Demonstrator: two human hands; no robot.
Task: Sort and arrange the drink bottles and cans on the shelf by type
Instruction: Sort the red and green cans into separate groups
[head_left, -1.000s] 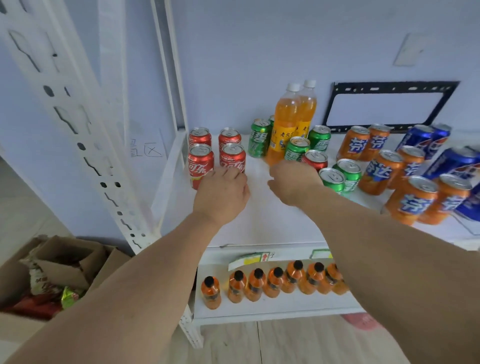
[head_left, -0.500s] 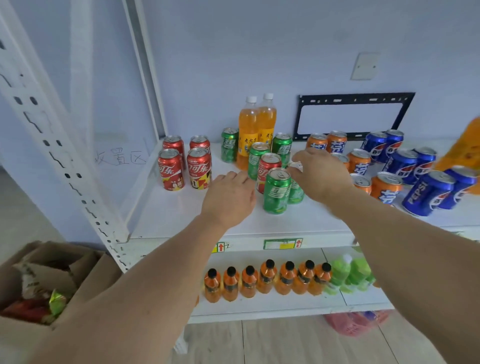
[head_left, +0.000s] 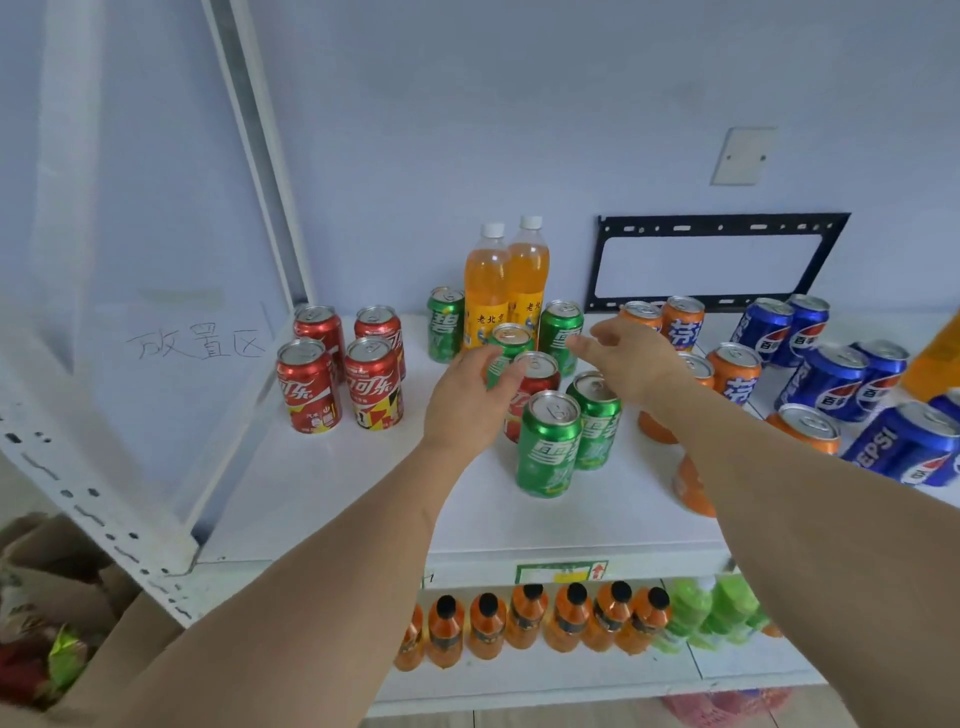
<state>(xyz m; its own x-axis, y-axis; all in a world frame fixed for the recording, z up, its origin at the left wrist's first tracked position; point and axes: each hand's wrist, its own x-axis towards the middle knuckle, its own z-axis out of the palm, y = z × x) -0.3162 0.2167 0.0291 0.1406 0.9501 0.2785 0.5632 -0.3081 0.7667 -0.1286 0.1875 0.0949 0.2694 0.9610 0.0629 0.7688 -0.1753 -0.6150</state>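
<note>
Four red cola cans (head_left: 310, 385) stand grouped at the shelf's left. One more red cola can (head_left: 537, 382) stands among several green Sprite cans (head_left: 548, 447). My left hand (head_left: 467, 397) reaches in from the left, its thumb against that red can's rim and its fingers in front of a green can (head_left: 514, 336); no closed grip shows. Just right of it, my right hand (head_left: 631, 358) hovers with fingers spread above the green cans, holding nothing. Behind them are two tall orange bottles (head_left: 487, 291). Orange Fanta cans (head_left: 735, 376) and blue Pepsi cans (head_left: 828, 384) fill the right.
The white shelf board (head_left: 337, 493) has bare room at its front left. Below it, a lower shelf carries small orange bottles (head_left: 530, 618) and green bottles (head_left: 730, 605). A perforated white upright (head_left: 78, 467) and a cardboard box (head_left: 57, 587) are at the left. A black bracket (head_left: 719, 223) hangs on the wall.
My right hand has come off a green can and now hovers with spread fingers. My left hand has reached further in to the lone red can. The view has shifted.
</note>
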